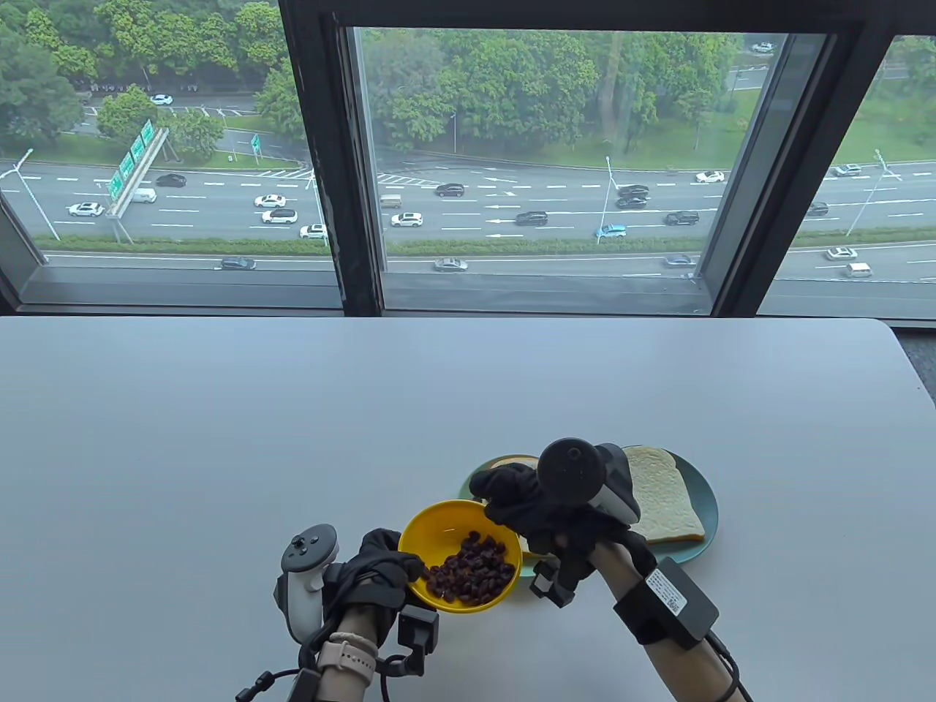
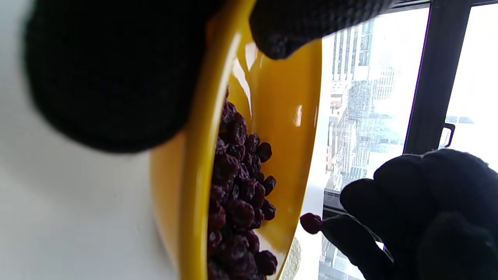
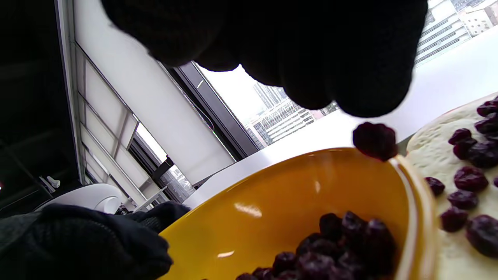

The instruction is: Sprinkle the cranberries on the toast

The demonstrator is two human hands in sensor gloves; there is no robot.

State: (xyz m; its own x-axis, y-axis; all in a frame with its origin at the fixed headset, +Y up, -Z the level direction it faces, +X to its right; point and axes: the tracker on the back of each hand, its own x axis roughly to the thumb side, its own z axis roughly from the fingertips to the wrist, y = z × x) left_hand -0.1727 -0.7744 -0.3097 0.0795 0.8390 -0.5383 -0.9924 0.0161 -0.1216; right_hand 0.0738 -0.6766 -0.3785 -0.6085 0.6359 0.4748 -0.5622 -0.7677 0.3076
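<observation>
Left hand (image 1: 380, 567) grips yellow bowl (image 1: 439, 530) rim, bowl tilted, cranberries (image 1: 472, 570) inside. Right hand (image 1: 545, 504) above far rim, fingertips pinching one berry (image 3: 374, 140). It hides the left toast (image 3: 447, 186), already berry-topped, on teal plate (image 1: 706, 504); plain slice (image 1: 662, 497) to the right.

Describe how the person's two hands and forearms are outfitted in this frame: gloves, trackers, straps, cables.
Both hands wear black knit gloves. The left hand carries a white-and-grey controller-shaped tracker, with a pale pink watch band and black cables at the wrist. The right hand bears a dark grey tracker with a round disc; a black box with a white label is strapped to the bare forearm.
</observation>
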